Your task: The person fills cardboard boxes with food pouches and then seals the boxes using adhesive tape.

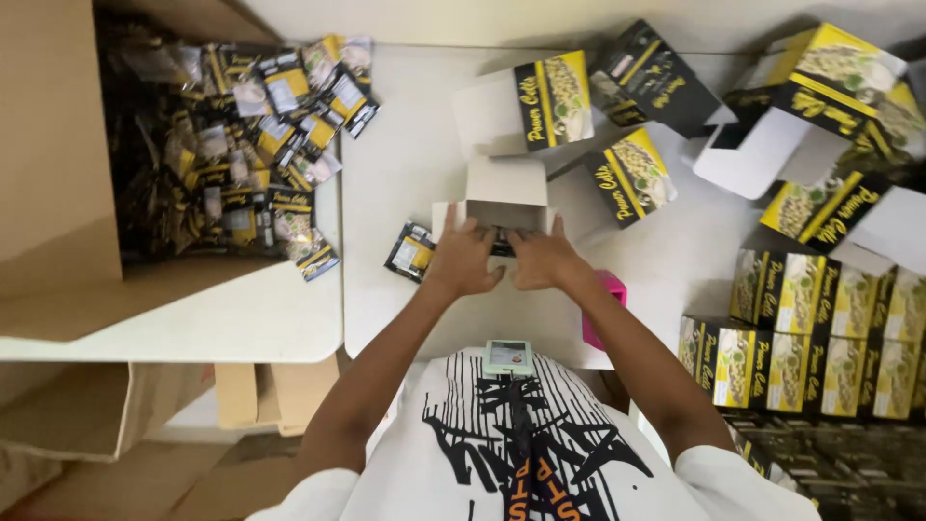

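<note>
The person is leaning over the white table [405, 174] and working both hands into the mouth of a small open white box [503, 198] lying just in front of them. The left hand [463, 259] is lying flat with fingers spread along the box's near edge, and the right hand [542, 259] is pressing down beside it, fingers close together, on dark packets [501, 241] that are sitting at the opening; I cannot tell whether either hand is actually pinching a packet. To my eye the filling step is under way, with the packets being seated inside the box, and closing it would call for tucking the raised lid flap down squarely. One loose packet [411, 252] is lying just left of the left hand. Farther left a big cardboard carton [58, 174] is holding a heap of the same packets [241, 145]. Folded black-and-yellow boxes [632, 174] are lying scattered beyond the open one, and finished ones are standing in rows [820, 328] at the right. A pink thing [606, 304] is sitting close under the right forearm, crowding that side.
</note>
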